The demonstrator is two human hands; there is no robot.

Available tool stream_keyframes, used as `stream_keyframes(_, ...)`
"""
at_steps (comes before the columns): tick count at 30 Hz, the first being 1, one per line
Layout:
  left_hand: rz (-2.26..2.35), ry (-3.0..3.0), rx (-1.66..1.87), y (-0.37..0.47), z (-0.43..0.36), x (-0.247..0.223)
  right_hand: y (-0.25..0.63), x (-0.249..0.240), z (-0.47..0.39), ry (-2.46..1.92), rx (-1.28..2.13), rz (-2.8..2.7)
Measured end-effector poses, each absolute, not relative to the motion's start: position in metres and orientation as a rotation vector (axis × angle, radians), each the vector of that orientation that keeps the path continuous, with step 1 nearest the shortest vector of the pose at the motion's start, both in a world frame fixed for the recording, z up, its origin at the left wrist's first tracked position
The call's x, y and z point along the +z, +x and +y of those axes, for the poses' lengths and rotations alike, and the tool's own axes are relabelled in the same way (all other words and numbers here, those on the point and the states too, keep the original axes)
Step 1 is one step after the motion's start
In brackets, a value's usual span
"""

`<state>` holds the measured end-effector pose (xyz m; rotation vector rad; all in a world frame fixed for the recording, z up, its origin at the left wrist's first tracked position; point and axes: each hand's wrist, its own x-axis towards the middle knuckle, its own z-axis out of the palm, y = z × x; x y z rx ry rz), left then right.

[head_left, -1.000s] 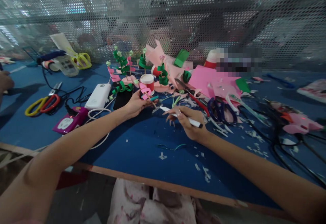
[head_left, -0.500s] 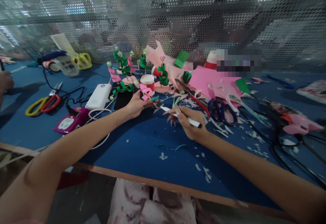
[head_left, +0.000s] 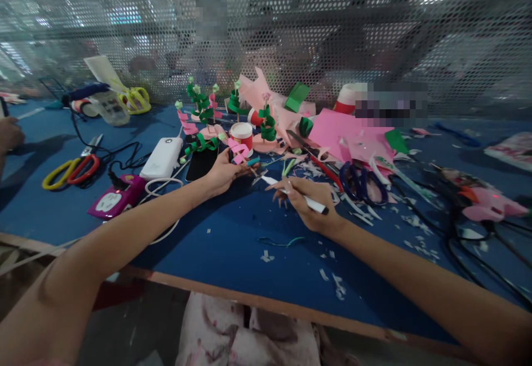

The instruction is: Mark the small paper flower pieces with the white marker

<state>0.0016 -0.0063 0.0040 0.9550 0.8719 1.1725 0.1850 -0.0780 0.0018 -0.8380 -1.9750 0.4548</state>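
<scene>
At the middle of the table, my left hand [head_left: 226, 172] is closed around a pink curled paper strip [head_left: 238, 151] that appears wound on a thin stick. A small teal piece [head_left: 252, 161] sticks out by its fingertips; what it is I cannot tell. My right hand [head_left: 311, 202] grips a slim white pen [head_left: 313, 205] with a dark end, its white tip pointing at the left fingers. Tip and fingertips are close, but whether they touch is unclear. Just behind stands a red-and-white tub [head_left: 241, 132], beside several green paper spirals on sticks [head_left: 267, 123].
Blue-handled scissors [head_left: 361, 182], pink paper sheets [head_left: 332, 130] and white scraps lie to the right. On the left are a white power bank [head_left: 162, 158], a purple socket block [head_left: 116, 195] and red-and-yellow scissors [head_left: 72, 171]. Another person's hand [head_left: 10, 133] shows at the far left edge.
Almost nothing differs. The pink strip in my left hand has turned slightly, and the pen in my right hand has shifted a little; both hands keep their hold.
</scene>
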Motion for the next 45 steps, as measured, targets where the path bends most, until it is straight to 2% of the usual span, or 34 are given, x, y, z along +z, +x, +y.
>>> stream_keyframes(9, 0.895, 0.946, 1.194, 0.003, -0.006, 0.002, 0.183, 0.004, -0.079, -0.739, 0.354, -2.132)
stream_keyframes(14, 0.899, 0.934, 1.201, 0.003, -0.005, 0.002, 0.181, 0.005, -0.077, -0.539, 0.246, -2.25)
stream_keyframes(26, 0.89, 0.901, 1.2, 0.002, -0.004, -0.001, 0.176, 0.005, -0.076, -0.607, 0.062, -2.235)
stream_keyframes(31, 0.903, 0.898, 1.201, 0.003, -0.004, 0.002, 0.175, 0.003, -0.074, -0.503, 0.075, -2.324)
stream_keyframes(35, 0.897, 0.898, 1.188, 0.003, -0.005, 0.002, 0.176, 0.0, -0.074, -0.615, 0.021, -2.203)
stream_keyframes(41, 0.922, 0.901, 1.181, 0.002, -0.006, 0.004, 0.175, 0.002, -0.074, -0.5, 0.05, -2.304)
stream_keyframes(45, 0.906, 0.909, 1.167, 0.003, -0.006, 0.005, 0.175, 0.002, -0.073, -0.56, -0.033, -2.184)
